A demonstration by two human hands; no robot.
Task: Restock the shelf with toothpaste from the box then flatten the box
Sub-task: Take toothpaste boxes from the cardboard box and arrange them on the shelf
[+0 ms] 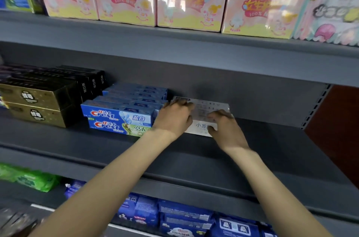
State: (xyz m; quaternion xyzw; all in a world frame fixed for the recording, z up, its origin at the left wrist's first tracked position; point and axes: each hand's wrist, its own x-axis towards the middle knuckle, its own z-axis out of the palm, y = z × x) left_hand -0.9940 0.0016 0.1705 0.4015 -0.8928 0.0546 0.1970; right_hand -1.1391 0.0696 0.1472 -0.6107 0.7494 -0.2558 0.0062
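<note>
Two hands are on one white toothpaste carton (210, 107) on the grey middle shelf (272, 139), just right of the stacked blue toothpaste cartons (118, 116). My left hand (174, 118) lies over the carton's left end with fingers curled onto its top edge; my right hand (226, 128) grips the front right part. So both are grasping the carton, not released. I judge it light and stiff, thin card around a tube: it should slide easily on the smooth shelf but dent if squeezed mid-span. The ends and long edges are the best places to hold, with light pressure. The glossy card may slip, so I would push it flush against the blue stack instead of lifting it. The supply box is not in view.
</note>
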